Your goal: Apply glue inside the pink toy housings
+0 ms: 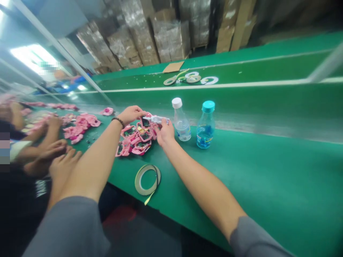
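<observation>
My left hand, a dark bracelet at its wrist, reaches over a heap of pink plastic casings with small circuit boards inside. Its fingers are closed on the edge of a pink casing at the heap's top. Beside it my right hand pinches a thin whitish piece, too small to make out, lying over that casing. A roll of yellowish tape with a loose end lies on the green table, nearer to me than the heap.
Right of my hands stand a white-capped bottle and a blue-capped bottle. Another person's hands and more pink parts are at left. Tape rolls lie beyond the ledge.
</observation>
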Motion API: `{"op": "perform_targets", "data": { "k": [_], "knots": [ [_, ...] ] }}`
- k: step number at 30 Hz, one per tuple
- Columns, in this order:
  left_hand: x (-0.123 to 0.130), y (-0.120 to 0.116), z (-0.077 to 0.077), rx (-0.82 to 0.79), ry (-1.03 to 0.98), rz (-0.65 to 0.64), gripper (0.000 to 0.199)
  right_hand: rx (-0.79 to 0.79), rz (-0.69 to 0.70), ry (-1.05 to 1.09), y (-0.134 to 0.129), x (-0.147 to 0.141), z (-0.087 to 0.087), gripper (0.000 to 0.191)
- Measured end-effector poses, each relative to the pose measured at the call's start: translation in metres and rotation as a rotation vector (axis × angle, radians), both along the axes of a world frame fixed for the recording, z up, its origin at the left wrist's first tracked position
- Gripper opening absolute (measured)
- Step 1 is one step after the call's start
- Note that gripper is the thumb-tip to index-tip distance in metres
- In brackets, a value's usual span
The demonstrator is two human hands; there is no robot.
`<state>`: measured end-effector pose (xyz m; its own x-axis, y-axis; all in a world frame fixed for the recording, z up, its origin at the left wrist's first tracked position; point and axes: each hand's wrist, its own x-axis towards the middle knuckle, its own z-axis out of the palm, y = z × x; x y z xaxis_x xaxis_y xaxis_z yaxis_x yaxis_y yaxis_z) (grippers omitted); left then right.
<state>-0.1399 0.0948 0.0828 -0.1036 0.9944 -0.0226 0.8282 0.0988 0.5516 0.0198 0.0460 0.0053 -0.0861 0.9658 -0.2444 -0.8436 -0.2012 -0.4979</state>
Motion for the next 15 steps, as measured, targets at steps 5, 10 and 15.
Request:
{"op": "perform_targets", "data": {
  "k": [5,10,15],
  "knots": [
    [0.011,-0.044,0.018,0.148,-0.32,0.041,0.03,-0.033,0.043,0.14,-0.026,0.016,0.048,0.006],
    [0.065,-0.119,0.011,0.125,-0.972,-0.023,0.028,0.097,0.134,0.161,-0.081,0.07,0.075,0.01],
    [0.158,-0.206,-0.033,0.023,-1.37,0.078,0.028,0.068,0.177,-0.018,-0.137,0.165,0.066,0.014]
  ]
}}
